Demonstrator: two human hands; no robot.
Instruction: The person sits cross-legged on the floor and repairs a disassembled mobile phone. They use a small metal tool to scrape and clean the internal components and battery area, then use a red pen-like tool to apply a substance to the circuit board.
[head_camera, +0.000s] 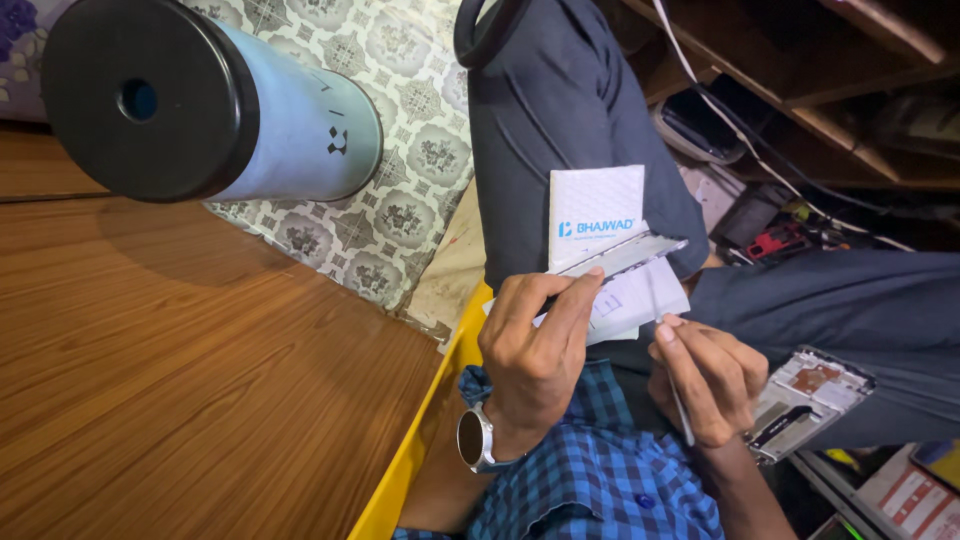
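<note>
While left hand (535, 345) grips 1 phone panel (622, 257), right hand (712, 378) pinches 1 thin tool (668, 365).

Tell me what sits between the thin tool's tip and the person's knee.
The head view shows a white card lying on the knee, behind the thin tool.

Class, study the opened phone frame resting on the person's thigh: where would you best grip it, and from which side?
Grip the phone frame by its two long edges, coming from above. It lies flat and face-up with its inner parts exposed, so pinching the rim probably avoids them. The right hand sits beside it.
</note>
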